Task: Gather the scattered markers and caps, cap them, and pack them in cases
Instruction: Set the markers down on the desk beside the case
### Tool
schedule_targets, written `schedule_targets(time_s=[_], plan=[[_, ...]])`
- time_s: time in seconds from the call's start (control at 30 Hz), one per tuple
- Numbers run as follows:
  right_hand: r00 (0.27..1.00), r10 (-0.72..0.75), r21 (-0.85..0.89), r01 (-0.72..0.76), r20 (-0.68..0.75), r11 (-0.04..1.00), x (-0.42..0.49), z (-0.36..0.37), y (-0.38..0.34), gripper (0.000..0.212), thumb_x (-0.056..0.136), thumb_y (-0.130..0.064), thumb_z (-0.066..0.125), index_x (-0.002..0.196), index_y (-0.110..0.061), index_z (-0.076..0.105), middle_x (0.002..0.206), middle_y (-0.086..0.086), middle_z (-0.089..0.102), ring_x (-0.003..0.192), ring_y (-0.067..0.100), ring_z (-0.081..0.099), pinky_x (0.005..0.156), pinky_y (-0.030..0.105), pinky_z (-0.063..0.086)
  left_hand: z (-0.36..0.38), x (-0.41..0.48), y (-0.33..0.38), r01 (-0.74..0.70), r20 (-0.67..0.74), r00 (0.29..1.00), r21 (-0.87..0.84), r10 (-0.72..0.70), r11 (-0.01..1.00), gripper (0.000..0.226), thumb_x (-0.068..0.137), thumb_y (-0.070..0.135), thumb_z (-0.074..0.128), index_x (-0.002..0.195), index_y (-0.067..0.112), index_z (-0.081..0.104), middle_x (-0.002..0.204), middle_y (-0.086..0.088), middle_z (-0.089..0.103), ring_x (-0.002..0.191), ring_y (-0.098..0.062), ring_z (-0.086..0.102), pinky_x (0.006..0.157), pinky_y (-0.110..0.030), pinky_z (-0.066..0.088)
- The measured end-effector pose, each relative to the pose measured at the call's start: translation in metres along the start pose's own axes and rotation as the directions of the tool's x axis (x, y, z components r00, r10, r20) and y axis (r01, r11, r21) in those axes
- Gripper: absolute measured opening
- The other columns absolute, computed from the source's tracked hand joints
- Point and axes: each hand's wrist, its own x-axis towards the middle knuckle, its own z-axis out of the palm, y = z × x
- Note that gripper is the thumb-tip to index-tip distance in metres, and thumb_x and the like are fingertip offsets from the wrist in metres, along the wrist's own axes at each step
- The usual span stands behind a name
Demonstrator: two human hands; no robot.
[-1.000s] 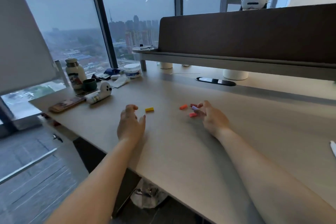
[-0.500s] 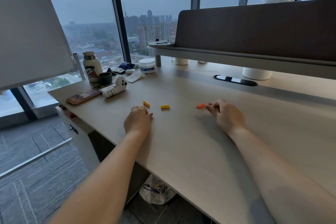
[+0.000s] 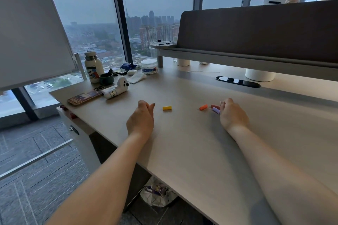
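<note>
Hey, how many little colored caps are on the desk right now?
4. A yellow cap lies beside the left hand; an orange cap, a dark red cap and a purple cap cluster at the fingertips of the right hand. Others may be hidden under the hands.

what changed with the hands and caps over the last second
The small orange-yellow cap that lay beyond the left hand half a second ago is gone from view; that hand's fingers now curl there, maybe around it. The dark red cap and purple cap show again at the right hand. The yellow cap and orange cap stayed put.
</note>
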Motion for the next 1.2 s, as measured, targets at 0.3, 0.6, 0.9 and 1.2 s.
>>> schedule_targets(time_s=[0.3, 0.6, 0.9, 1.2], plan=[[0.992, -0.054, -0.231, 0.080, 0.116, 0.970, 0.010, 0.006, -0.003, 0.037, 0.097, -0.046, 0.043, 0.107, -0.011, 0.048, 0.111, 0.016, 0.058, 0.099, 0.035, 0.057, 0.070, 0.034, 0.038, 0.010, 0.031, -0.008, 0.163, 0.109, 0.979, 0.106, -0.174, 0.981, 0.039, 0.097, 0.047, 0.042, 0.121, 0.017, 0.042, 0.118, -0.009, 0.059, 0.104, -0.029, 0.058, 0.074, -0.034, 0.042], [0.994, -0.107, 0.008, 0.107, 0.030, 0.994, 0.010, 0.010, -0.004, 0.036, 0.099, -0.042, 0.038, 0.102, -0.007, 0.046, 0.113, 0.018, 0.061, 0.101, 0.038, 0.057, 0.077, 0.040, 0.043, 0.020, 0.051, -0.005, 0.100, 0.162, 0.974, 0.313, -0.157, 0.944, 0.044, 0.094, 0.055, 0.041, 0.124, 0.023, 0.048, 0.114, -0.008, 0.062, 0.103, -0.027, 0.059, 0.072, -0.032, 0.043], [0.994, 0.008, 0.318, 0.028, -0.111, 0.948, 0.020, 0.007, 0.003, 0.019, 0.094, -0.022, 0.059, 0.096, -0.004, 0.052, 0.075, -0.002, 0.052, 0.079, 0.024, 0.052, 0.067, 0.028, 0.034, 0.026, 0.061, -0.005, 0.046, 0.177, 0.979, 0.313, -0.106, 0.949, 0.041, 0.093, 0.048, 0.047, 0.116, 0.015, 0.044, 0.107, -0.012, 0.063, 0.096, -0.031, 0.061, 0.069, -0.032, 0.045], [0.997, -0.071, 0.078, 0.068, 0.042, 0.995, 0.031, 0.017, 0.002, 0.028, 0.100, -0.011, 0.037, 0.123, -0.009, 0.051, 0.123, 0.018, 0.038, 0.100, 0.038, 0.054, 0.087, 0.035, 0.041, 0.028, 0.058, 0.001, -0.038, 0.241, 0.969, 0.385, -0.060, 0.922, 0.038, 0.096, 0.034, 0.039, 0.123, 0.008, 0.043, 0.117, -0.014, 0.060, 0.101, -0.031, 0.060, 0.068, -0.031, 0.041]])
